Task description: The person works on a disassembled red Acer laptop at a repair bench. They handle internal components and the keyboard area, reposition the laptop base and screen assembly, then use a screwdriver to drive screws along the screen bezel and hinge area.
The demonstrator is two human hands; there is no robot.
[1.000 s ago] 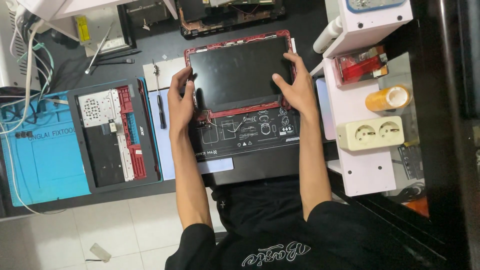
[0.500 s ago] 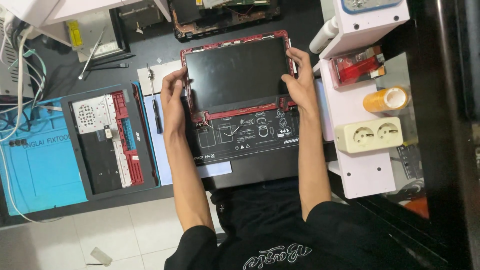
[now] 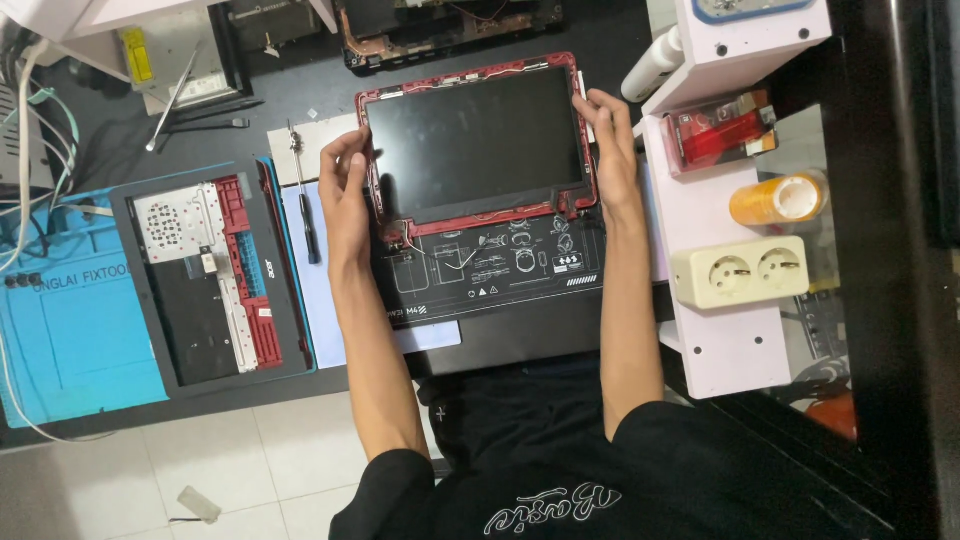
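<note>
Black worktop [image 3: 640, 40], white tiled floor [image 3: 250, 460] below near edge. Red-framed dark laptop screen panel [image 3: 475, 140] lies flat, centre, over black printed work mat [image 3: 500, 265]. Left hand [image 3: 345, 185] curled on panel's left edge, fingers closed around frame; right hand [image 3: 605, 140] grips right edge likewise. Black-handled screwdriver [image 3: 307, 205] just left of left hand. Blue silicone repair mat [image 3: 70, 330] far left, opened laptop base [image 3: 205, 275] beside it. White shelf [image 3: 720, 200] right, carrying cream double socket [image 3: 740, 272], orange tape roll [image 3: 780, 198]

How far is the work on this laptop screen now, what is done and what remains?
Done: the laptop base lies opened, apart on the left. In hand: left hand and right hand grip the red-framed screen panel. Left: the panel sits in its frame, cable attached.
</note>
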